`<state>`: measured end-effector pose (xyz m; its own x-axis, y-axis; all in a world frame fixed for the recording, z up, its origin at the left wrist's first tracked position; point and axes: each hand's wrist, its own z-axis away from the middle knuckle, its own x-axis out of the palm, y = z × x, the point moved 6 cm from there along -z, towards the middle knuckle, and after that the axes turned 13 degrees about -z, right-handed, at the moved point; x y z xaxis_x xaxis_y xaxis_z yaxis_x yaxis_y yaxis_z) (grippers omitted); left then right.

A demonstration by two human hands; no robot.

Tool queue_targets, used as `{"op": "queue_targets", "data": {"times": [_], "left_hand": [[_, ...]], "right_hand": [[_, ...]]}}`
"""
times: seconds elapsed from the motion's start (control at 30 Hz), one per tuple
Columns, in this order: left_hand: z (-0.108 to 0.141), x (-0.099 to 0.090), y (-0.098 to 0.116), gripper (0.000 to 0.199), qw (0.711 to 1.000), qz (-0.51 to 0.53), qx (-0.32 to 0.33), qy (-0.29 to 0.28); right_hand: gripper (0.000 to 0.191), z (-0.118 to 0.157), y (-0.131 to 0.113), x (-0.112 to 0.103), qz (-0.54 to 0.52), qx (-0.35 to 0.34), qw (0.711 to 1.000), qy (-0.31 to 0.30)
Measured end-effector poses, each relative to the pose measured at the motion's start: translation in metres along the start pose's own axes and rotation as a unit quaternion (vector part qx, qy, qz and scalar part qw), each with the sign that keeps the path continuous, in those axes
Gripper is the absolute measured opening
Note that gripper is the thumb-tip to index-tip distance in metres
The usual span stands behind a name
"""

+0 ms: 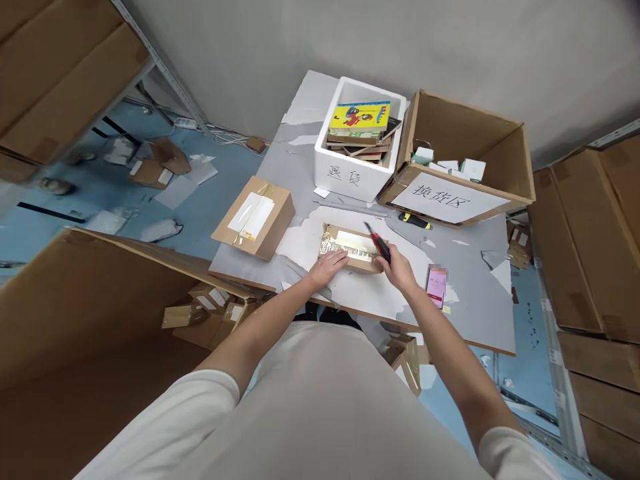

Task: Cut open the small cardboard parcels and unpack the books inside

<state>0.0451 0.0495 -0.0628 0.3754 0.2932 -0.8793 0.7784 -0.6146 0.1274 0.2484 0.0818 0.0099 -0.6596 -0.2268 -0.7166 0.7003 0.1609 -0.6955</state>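
A small taped cardboard box (pixel 354 248) with a white label lies on the table (pixel 470 267) in front of me. My left hand (pixel 329 268) rests on its left front part, fingers lying flat. In my right hand (pixel 399 268) is a red and black utility knife (pixel 379 243), its blade pointing up and left above the box's right end. The knife and fingers partly cover that end. To the left stands a larger cardboard box (pixel 260 220) with a white label.
A white foam bin (pixel 350 175) of books and an open carton (pixel 450 197) of small white boxes stand at the back. A yellow-black cutter (pixel 415 221) and a phone (pixel 437 287) lie to the right. A big open carton (pixel 100 293) is at left.
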Motion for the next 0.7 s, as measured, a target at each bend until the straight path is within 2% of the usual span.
{"op": "queue_targets", "data": {"times": [0.1,0.23,0.4,0.7], "left_hand": [[-0.003,0.002,-0.005,0.035,1.000,0.010,0.003,0.012],[-0.005,0.005,-0.006,0.035,1.000,0.026,0.012,0.003],[-0.003,0.009,-0.009,0.034,0.999,0.045,0.007,-0.024],[-0.002,0.007,-0.007,0.033,0.999,0.034,0.010,-0.001]], "right_hand": [[0.049,-0.021,-0.036,0.018,0.075,-0.085,0.981,-0.155],[0.048,-0.043,-0.063,0.040,0.125,-0.137,0.952,-0.243],[0.046,-0.053,-0.066,0.057,0.197,-0.119,0.924,-0.304],[0.048,-0.063,-0.073,0.051,0.287,-0.089,0.895,-0.329]]}}
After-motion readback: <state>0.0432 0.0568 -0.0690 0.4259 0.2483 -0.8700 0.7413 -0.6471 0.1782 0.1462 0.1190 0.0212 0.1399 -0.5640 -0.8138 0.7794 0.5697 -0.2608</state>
